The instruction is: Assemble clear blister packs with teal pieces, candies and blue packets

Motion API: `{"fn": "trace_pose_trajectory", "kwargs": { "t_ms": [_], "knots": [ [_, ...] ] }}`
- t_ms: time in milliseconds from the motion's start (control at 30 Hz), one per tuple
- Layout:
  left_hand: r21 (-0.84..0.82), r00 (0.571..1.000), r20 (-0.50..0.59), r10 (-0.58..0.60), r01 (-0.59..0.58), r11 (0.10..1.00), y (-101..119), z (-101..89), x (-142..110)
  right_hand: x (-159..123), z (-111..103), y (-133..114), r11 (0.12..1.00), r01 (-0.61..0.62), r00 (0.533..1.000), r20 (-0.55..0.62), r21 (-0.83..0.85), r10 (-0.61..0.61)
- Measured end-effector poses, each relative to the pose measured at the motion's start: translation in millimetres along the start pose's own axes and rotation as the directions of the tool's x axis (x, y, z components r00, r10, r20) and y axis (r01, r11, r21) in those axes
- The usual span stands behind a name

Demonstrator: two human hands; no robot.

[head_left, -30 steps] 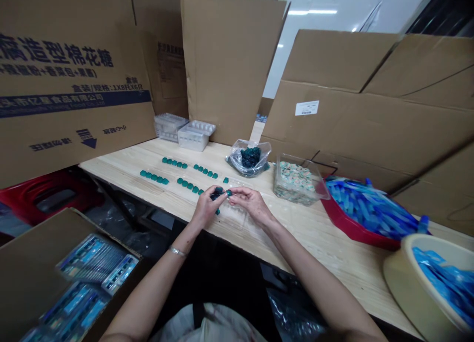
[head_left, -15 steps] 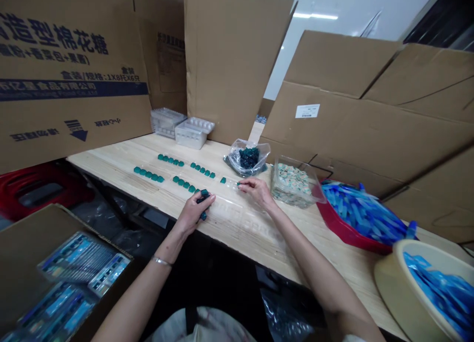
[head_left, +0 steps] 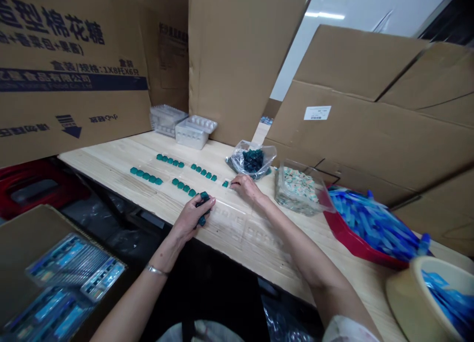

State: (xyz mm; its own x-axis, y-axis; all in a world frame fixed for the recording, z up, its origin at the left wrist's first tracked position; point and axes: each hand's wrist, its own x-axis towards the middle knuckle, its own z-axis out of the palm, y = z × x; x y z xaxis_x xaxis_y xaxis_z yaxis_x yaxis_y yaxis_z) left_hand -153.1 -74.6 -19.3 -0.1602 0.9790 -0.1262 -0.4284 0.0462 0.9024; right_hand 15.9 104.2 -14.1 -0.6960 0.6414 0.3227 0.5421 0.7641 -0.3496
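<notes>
My left hand [head_left: 192, 214] is closed around several dark green block-like pieces [head_left: 202, 209], held over the table's front edge. My right hand [head_left: 246, 188] reaches farther in, thumb and fingertips pinched together low over a clear moulded tray [head_left: 229, 218]. Its fingers cover the small green piece at their tips. Just left of them a single green piece [head_left: 225, 183] sits in the tray. Short rows of green pieces [head_left: 146, 176] lie to the left, in trays too transparent to outline fully.
Behind my right hand stands an open plastic bag [head_left: 237, 160] of dark green pieces. To the right are a clear box [head_left: 292, 204] of pale pieces, a red basin [head_left: 338, 233] and a cream tub [head_left: 402, 287], both with blue items. Clear trays [head_left: 192, 135] are stacked at the back.
My right hand has moved a little left with the green piece, close to the single piece in the tray. The left hand keeps its hold; the view has shifted slightly.
</notes>
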Motion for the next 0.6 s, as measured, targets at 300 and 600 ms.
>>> {"fn": "trace_pose_trajectory", "kwargs": {
  "t_ms": [300, 600],
  "knots": [
    [-0.026, 0.999, -0.023, -0.040, 0.039, 0.999, -4, -0.9, 2, 2, 2, -3, 0.994, -0.067, 0.997, 0.031, -0.087, 0.070],
    [0.003, 0.997, -0.020, -0.074, 0.074, 0.997, -6, -2.0, 3, 11, 3, -8, 0.967, 0.040, 0.985, 0.173, -0.251, 0.004]
  ]
}}
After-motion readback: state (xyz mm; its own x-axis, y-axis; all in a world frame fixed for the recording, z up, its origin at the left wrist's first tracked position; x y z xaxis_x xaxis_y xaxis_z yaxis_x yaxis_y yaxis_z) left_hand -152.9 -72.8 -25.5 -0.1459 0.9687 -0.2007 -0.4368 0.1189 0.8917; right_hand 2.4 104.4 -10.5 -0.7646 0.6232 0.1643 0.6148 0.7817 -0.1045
